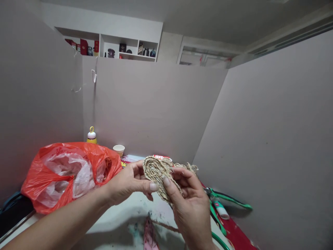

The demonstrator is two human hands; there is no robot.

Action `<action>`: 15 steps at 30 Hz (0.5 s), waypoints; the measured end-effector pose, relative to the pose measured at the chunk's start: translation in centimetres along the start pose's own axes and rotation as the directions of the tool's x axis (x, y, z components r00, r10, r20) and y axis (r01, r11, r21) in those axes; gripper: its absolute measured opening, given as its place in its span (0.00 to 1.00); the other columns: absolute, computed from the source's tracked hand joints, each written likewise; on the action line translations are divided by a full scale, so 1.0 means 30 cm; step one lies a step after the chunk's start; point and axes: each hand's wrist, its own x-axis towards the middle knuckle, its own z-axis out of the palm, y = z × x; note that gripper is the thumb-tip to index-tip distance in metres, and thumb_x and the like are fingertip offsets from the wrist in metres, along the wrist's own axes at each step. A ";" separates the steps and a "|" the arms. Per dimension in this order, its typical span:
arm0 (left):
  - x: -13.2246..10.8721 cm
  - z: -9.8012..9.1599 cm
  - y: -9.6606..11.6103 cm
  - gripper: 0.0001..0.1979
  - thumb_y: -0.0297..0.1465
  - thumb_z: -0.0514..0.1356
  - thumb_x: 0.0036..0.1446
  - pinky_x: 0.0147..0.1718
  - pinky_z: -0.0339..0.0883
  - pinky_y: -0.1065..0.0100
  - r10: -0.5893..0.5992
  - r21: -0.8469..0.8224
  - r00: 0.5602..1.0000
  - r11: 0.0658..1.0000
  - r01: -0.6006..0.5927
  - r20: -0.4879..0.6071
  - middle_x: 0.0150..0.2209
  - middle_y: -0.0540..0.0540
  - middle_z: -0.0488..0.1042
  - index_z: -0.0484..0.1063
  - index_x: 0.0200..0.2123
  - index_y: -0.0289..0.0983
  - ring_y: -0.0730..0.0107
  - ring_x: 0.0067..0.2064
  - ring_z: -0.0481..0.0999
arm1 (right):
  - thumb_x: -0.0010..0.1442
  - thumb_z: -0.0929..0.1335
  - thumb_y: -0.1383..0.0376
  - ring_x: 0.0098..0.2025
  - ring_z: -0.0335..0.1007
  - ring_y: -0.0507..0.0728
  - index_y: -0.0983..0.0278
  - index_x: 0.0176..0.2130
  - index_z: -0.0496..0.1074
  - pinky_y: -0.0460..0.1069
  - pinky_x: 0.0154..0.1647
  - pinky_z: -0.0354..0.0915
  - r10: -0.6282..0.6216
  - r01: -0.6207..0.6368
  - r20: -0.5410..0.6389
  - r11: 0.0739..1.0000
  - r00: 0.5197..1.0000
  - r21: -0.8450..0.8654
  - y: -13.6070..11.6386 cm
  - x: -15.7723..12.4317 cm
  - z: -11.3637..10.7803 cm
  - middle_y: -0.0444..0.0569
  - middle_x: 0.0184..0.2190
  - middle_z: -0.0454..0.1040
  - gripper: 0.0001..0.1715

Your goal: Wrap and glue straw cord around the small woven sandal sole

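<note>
Looks like a shaping or checking step: left hand [121,185] and right hand [194,205] both pinch a coiled straw-cord piece [153,170], thumbs on its face, just right of the crinkly red plastic bag [35,185]. Next move probably calls for keeping the loops snug. Rough twisted strands, long rounded oval. Smooth paper cup [119,149] behind the bag, to its right.

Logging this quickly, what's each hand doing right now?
Left hand: holding the coiled rope piece by its side.
Right hand: holding the same piece.
</note>
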 end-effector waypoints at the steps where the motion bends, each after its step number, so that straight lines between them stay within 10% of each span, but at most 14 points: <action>1: 0.000 -0.004 0.003 0.24 0.29 0.70 0.46 0.30 0.73 0.72 -0.018 0.022 1.000 1.000 0.019 -0.014 0.42 0.43 0.75 0.74 0.49 0.38 0.72 0.34 0.73 | 0.52 0.75 0.61 0.35 0.75 0.55 0.59 0.39 0.73 0.46 0.32 0.72 -0.021 0.021 0.001 0.999 1.000 -0.025 -0.005 0.001 0.000 0.47 0.34 0.78 0.13; 6: 0.001 -0.022 0.030 0.22 0.29 0.71 0.45 0.35 0.72 0.69 -0.090 -0.018 0.994 0.996 0.089 -0.069 0.36 0.46 0.75 0.75 0.47 0.37 0.72 0.33 0.74 | 0.57 0.73 0.67 0.35 0.78 0.55 0.57 0.46 0.74 0.47 0.32 0.74 -0.302 0.302 0.038 0.921 0.953 -0.247 0.012 0.007 -0.035 0.48 0.37 0.80 0.16; 10: 0.005 -0.044 0.057 0.21 0.36 0.67 0.50 0.37 0.74 0.65 -0.117 -0.197 0.984 0.976 0.089 -0.135 0.39 0.42 0.76 0.73 0.47 0.35 0.66 0.36 0.78 | 0.52 0.73 0.78 0.37 0.79 0.58 0.54 0.55 0.69 0.55 0.38 0.76 -0.733 0.784 0.314 0.472 0.603 -0.404 0.055 0.047 -0.120 0.48 0.39 0.82 0.35; 15: 0.012 -0.068 0.042 0.26 0.49 0.58 0.54 0.21 0.70 0.68 -0.381 -0.134 0.925 0.916 0.378 0.006 0.29 0.41 0.79 0.70 0.47 0.36 0.64 0.24 0.78 | 0.54 0.71 0.75 0.37 0.80 0.57 0.53 0.41 0.74 0.59 0.41 0.76 -0.750 0.949 0.590 0.170 0.300 -0.266 0.041 0.082 -0.181 0.42 0.37 0.84 0.19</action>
